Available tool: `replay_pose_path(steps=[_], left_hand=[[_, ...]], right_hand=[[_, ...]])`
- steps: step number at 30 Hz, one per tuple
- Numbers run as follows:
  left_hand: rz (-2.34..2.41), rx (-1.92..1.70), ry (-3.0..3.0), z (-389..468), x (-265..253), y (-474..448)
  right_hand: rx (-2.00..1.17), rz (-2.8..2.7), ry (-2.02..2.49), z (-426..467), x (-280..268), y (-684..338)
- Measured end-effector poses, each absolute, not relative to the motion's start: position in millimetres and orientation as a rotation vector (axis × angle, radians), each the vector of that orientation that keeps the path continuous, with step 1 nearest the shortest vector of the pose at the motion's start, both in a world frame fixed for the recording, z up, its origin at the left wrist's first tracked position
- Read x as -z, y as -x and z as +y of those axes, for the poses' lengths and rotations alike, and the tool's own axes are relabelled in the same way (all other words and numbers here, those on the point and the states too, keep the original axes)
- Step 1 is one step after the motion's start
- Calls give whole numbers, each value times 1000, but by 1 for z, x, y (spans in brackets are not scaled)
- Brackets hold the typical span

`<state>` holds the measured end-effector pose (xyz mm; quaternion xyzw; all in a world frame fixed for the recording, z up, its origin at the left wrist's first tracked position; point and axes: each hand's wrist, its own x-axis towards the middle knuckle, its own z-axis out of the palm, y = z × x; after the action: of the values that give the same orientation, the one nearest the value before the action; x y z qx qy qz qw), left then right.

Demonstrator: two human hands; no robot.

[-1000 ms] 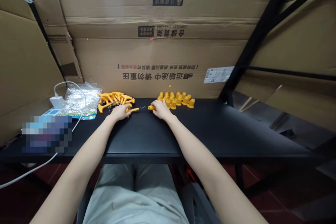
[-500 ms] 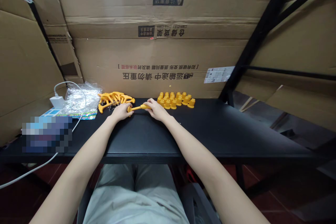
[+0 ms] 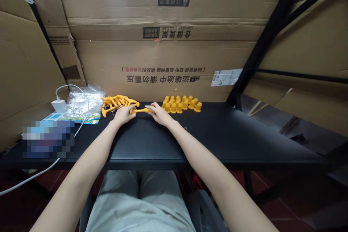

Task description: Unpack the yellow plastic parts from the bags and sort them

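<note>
Lying well to the left of the left grip (image 3: 124,115), a flat item (image 3: 49,139) (pixelated, so its detail is beyond reading) is taking up the outer part of the black surface (image 3: 144,141). Behind it a white plug block (image 3: 60,106) is standing, and a white cord (image 3: 49,167) is looping out of it and running down past the near edge. Closer to the left grip, clear plastic bags (image 3: 77,102) are lying crumpled. Just behind that grip, yellow T-shaped handles (image 3: 119,100) are resting in a heap. The left grip is clamping one end of a twisted yellow rod (image 3: 140,111), which is spanning the gap to the right grip (image 3: 161,115). The right grip is pinching the other end between thumb and fingers; these are covering it, so I cannot tell whether a separate piece is sitting there. Just behind and right of the right grip, yellow cups (image 3: 179,107) are standing in close rows, wide rims down. Farther right, a white label (image 3: 226,78) is sticking to the cardboard wall (image 3: 163,52).
</note>
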<state>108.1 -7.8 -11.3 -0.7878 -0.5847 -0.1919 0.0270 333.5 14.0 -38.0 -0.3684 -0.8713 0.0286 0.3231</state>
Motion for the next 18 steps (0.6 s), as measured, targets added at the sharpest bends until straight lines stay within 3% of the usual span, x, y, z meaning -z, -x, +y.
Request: replay_pose_path(steps=[13, 18], left_hand=[[-1750, 745, 2381, -6, 12, -104], [-1684, 773, 2385, -9, 9, -108]], right_hand=[[-958, -1776, 947, 23, 37, -341], [-1089, -1676, 1035, 15, 31, -338]])
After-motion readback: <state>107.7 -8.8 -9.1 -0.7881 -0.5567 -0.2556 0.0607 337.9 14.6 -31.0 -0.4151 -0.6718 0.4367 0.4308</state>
